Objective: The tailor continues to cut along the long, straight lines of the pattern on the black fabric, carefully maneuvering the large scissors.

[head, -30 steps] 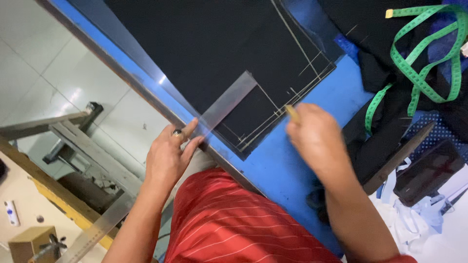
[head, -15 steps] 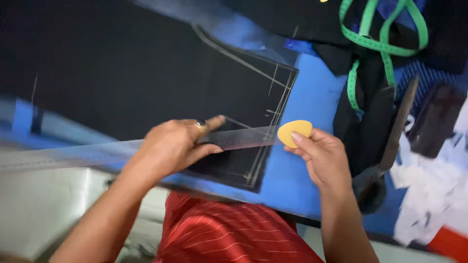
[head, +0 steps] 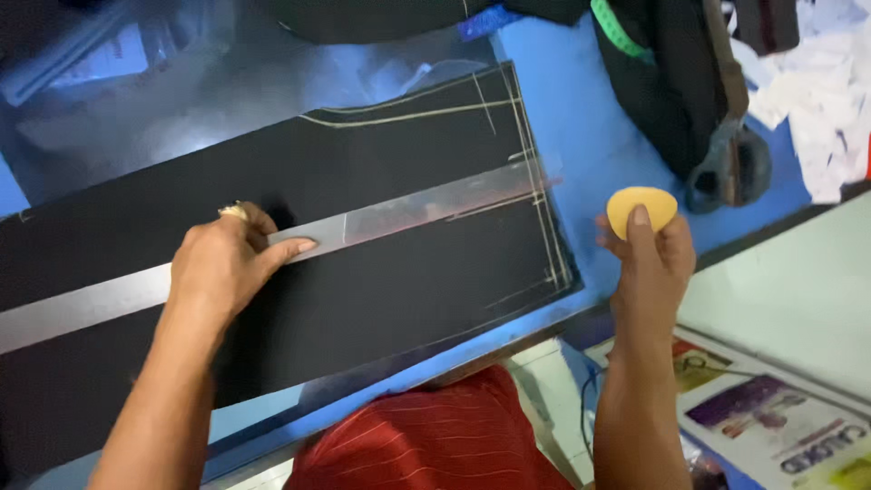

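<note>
Shirt: red cloth with thin pale stripes [head: 435, 436] at the bottom edge, nearest the camera, between the two forearms.
Left hand: left hand [head: 227, 263] lies palm down on the long clear ruler [head: 381, 213], fingers spread and pressed flat, forefinger stretched along the ruler's near edge; a ring shows on one finger. It grips nothing, only pins the ruler down.
Right hand: right hand [head: 649, 259] is raised off the table, to the right of the cloth's end, fingers closed around a flat yellow tailor's chalk [head: 641, 207] whose rounded top stands above the fingertips.
Ruler: runs from under the left hand toward the right hand, slanting slightly away, its far end reaching the chalk lines at the cloth's right edge.
Cloth: black fabric panel [head: 399, 290] lies flat under the ruler and left hand, marked with pale chalk lines near its right end and along its far edge.
Table: blue tabletop [head: 590, 136] shows beyond and between the hands.
Beyond the right hand: dark scissors [head: 730, 154] lie on black cloth, with a green tape measure [head: 617, 32] farther off.
Below the right forearm: printed papers [head: 771, 426] lie beside the table.
</note>
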